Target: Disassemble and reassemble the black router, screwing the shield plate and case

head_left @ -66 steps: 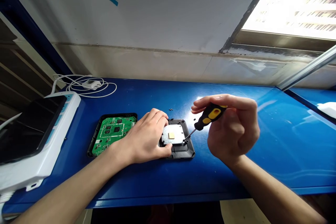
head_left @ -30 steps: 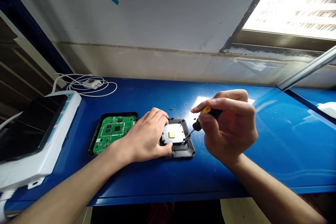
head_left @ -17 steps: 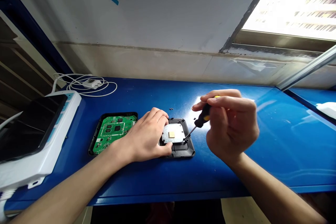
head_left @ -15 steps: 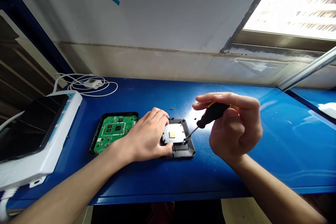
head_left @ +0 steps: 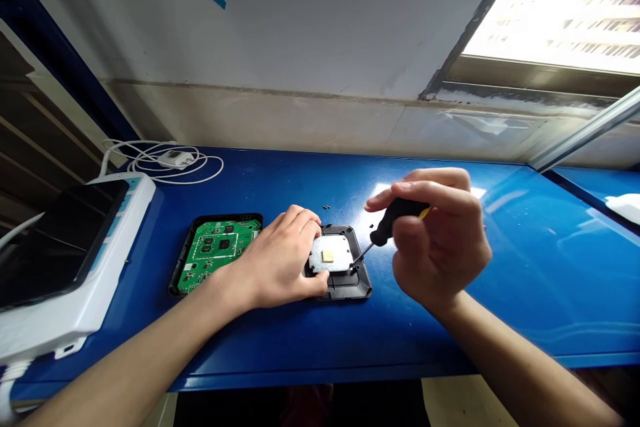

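Note:
My left hand grips the left side of a black plastic cover, its fingers at the far edge and its thumb at the near one. Inside that cover lies a silver metal plate with a small yellowish square pad. My right hand is closed round a screwdriver with a black and yellow handle. The slanted shaft's tip meets the plate's near right corner. Left of my left hand, partly covered by it, a green circuit board sits in a black case half.
Small dark screws lie behind the cover, and another tiny dark piece is near the screwdriver. At left, a black phone rests on a white device. A coiled white cable with its adapter lies at the back left.
My right hand has turned the screwdriver handle and shifted slightly left, its fingers in a new position round it. My left hand and the cover have stayed in place.

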Demonstrator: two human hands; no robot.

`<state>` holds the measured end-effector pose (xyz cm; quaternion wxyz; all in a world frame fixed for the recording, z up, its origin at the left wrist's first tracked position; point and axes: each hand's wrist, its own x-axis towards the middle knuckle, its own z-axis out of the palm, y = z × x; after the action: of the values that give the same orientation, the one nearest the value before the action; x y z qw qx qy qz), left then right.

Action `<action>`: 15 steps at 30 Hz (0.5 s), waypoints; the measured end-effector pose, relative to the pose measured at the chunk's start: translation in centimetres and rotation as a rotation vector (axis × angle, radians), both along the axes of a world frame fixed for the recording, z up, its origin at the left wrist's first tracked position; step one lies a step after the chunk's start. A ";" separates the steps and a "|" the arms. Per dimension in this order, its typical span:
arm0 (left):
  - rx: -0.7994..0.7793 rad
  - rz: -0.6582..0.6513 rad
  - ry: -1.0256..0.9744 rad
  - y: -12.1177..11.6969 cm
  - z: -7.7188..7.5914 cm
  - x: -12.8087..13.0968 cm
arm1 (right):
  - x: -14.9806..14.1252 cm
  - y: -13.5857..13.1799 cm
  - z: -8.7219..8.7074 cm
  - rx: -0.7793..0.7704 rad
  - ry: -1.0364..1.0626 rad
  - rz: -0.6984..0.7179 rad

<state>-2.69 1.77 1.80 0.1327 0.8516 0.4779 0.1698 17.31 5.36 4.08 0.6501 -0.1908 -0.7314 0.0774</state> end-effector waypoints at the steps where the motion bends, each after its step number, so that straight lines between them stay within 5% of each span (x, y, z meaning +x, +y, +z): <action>1: -0.006 0.001 0.004 0.0 0.0 0.0 | 0.0 0.0 0.0 0.022 -0.011 -0.021; 15: -0.009 -0.006 0.017 -0.1 0.0 -0.1 | 0.0 -0.2 -0.2 -0.097 0.016 0.061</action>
<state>-2.82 1.66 1.78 0.1331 0.8537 0.4774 0.1601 17.35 5.20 3.91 0.6432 -0.1991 -0.7270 0.1343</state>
